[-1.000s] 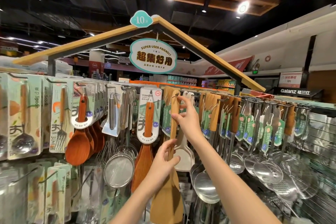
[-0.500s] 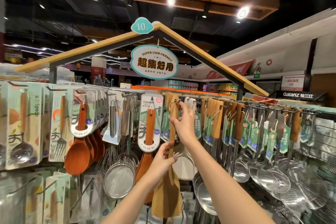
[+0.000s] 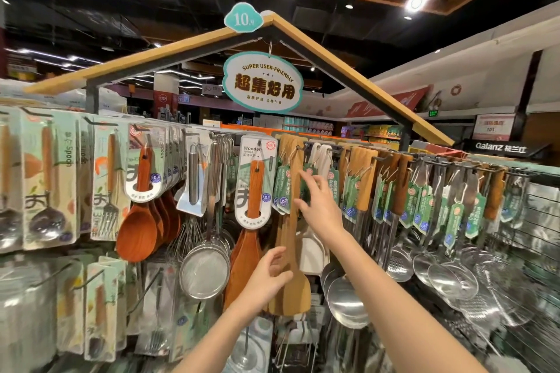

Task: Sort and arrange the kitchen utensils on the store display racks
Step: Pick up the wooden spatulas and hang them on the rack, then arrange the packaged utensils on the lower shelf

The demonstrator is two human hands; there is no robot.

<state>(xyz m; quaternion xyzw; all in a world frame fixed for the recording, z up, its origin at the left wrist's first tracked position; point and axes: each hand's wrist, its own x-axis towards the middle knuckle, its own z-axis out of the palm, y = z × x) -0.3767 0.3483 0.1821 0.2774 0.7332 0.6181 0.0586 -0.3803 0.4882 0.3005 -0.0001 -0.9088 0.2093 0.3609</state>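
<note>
Pale wooden flat-bladed spatula (image 3: 293, 239) is hung from the black wire peg (image 3: 315, 147), long axis vertical, between both hands. Left hand (image 3: 268, 277), fingers loosely spread, lies nearest the blade; right hand (image 3: 318, 206), fingers straight, touches the handle higher up.

Both hands, left hand (image 3: 266, 278) and right hand (image 3: 318, 206), reach open-fingered toward the hanging wooden spatula (image 3: 292, 251).

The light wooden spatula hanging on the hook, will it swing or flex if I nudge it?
The wooden spatula hangs from a thin loop on a hook, so it probably swings easily. Solid wood suggests it stays stiff and fairly light. Neighbouring tags may brush it.
</note>
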